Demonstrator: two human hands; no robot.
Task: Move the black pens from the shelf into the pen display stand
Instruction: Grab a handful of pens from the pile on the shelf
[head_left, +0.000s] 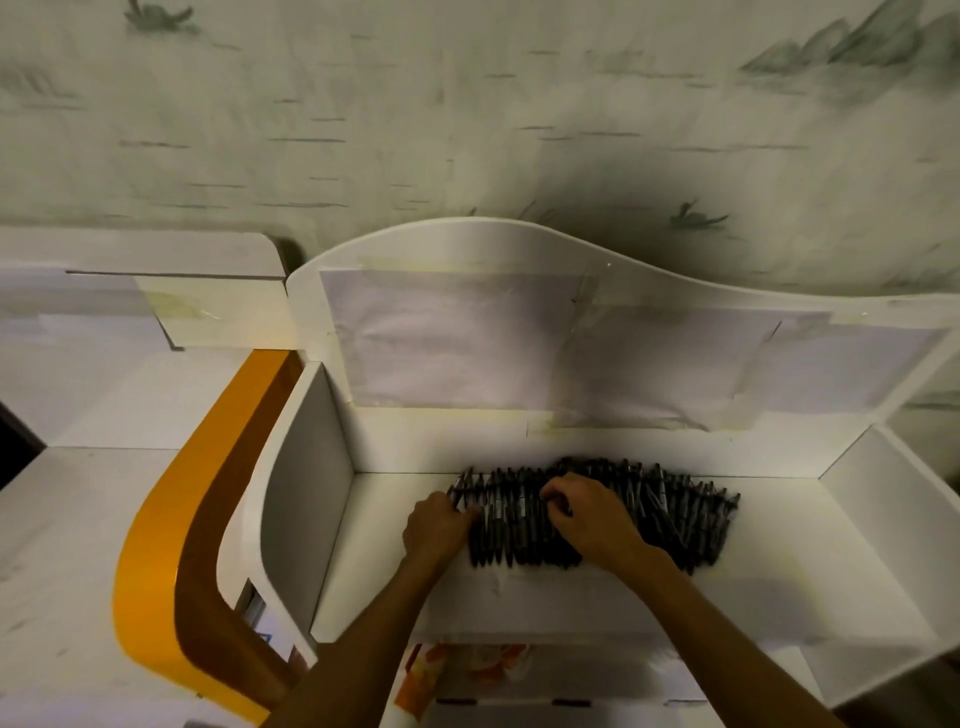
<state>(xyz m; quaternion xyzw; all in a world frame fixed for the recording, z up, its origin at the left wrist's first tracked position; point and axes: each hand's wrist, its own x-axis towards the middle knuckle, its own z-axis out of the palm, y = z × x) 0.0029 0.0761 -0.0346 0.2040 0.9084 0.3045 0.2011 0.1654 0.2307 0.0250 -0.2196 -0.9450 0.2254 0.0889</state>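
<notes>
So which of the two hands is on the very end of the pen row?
The left hand: it touches the left end of the black pens. The right hand rests on the row's middle.

Matt white laminate shelf (597, 597), glossy blk plastic pens (675, 514), glossy orange trim (150, 571)

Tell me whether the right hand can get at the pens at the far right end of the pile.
Probably yes. The right hand already rests on the pile of black pens near its middle, and nothing lies between it and the right end on the white shelf.
</notes>
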